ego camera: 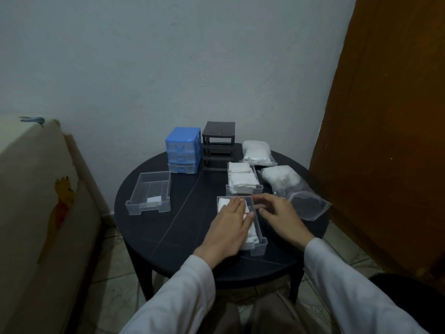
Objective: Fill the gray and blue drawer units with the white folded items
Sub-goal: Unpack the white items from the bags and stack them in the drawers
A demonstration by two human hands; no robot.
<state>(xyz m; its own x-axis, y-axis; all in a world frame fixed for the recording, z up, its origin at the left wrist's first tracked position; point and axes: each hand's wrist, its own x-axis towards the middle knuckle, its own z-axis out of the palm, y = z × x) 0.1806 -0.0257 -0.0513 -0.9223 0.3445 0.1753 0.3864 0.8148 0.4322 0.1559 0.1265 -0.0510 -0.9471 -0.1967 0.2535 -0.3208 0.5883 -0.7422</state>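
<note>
My left hand (231, 227) lies flat, pressing white folded items (250, 231) into the near clear drawer (261, 244). Right hand (280, 214) loosely curled beside it, empty. Blue unit (183, 149) and gray unit (218, 143) far.

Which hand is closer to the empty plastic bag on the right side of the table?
Right. The right hand hovers just left of the empty plastic bag; the left hand lies further left, flat on the folded items in the near drawer.
</note>
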